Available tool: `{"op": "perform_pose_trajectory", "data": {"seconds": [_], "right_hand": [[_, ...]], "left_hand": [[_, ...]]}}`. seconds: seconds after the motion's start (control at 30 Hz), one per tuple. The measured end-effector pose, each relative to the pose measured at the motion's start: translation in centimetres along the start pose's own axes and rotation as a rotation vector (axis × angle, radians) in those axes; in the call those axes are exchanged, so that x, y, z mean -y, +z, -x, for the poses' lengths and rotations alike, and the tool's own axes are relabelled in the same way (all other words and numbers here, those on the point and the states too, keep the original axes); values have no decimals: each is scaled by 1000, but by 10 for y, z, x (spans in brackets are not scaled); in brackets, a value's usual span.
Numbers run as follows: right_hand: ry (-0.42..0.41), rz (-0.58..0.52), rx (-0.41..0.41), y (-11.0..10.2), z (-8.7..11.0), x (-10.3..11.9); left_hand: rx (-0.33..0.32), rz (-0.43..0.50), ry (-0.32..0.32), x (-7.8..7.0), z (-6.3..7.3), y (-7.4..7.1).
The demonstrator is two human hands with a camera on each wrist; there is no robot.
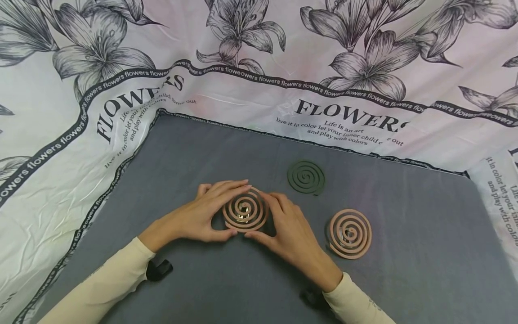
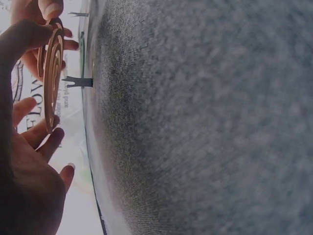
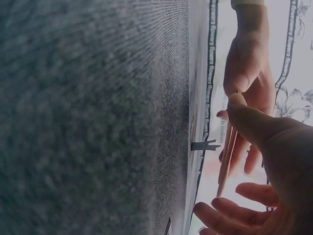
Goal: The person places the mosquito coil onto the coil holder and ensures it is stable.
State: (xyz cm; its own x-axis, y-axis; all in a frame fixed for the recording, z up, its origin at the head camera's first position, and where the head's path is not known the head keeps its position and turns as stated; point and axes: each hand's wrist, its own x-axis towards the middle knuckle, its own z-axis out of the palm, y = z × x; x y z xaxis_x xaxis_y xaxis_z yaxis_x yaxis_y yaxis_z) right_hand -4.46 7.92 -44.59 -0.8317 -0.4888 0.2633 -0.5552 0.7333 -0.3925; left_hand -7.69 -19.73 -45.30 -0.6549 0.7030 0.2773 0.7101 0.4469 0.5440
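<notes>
Both hands hold a tan mosquito coil (image 1: 244, 205) level above the grey tabletop. My left hand (image 1: 194, 218) grips its left edge, thumb on the near side and fingers on the far side. The right edge is gripped likewise by my right hand (image 1: 289, 227). Through the coil's gaps a small shiny metal stand (image 1: 243, 218) shows. In the left wrist view this forked stand (image 2: 80, 82) is upright under the coil (image 2: 53, 81); whether they touch I cannot tell. To the right is another tan coil (image 1: 352, 232), with metal glinting through its gaps.
A dark green coil (image 1: 306, 177) lies flat beyond the right hand. Grey cloth covers the table (image 1: 202, 279). White flower-printed fabric (image 1: 251, 96) rises along the back and left sides. In the left wrist view a second forked stand (image 2: 78, 14) is farther off.
</notes>
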Motion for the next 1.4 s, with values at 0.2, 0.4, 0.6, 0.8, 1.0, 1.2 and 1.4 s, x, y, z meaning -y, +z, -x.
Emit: {"op": "perform_pose_trajectory", "data": {"seconds": [0.2, 0.4, 0.6, 0.8, 1.0, 1.2, 1.4], "right_hand": [[11, 11, 8, 1, 0, 2], [25, 23, 18, 3, 1, 3], [34, 29, 21, 4, 0, 3], [36, 30, 18, 2, -1, 3], [42, 30, 24, 2, 0, 4], [39, 36, 27, 3, -1, 5], [39, 46, 31, 4, -2, 6]], "left_hand": [[10, 6, -5, 1, 1, 0], [15, 10, -11, 2, 3, 2], [18, 4, -8, 5, 1, 3], [14, 4, 2, 6, -1, 3], [18, 9, -1, 7, -2, 4], [40, 17, -22, 6, 0, 4], [81, 8, -54, 7, 0, 2]]}}
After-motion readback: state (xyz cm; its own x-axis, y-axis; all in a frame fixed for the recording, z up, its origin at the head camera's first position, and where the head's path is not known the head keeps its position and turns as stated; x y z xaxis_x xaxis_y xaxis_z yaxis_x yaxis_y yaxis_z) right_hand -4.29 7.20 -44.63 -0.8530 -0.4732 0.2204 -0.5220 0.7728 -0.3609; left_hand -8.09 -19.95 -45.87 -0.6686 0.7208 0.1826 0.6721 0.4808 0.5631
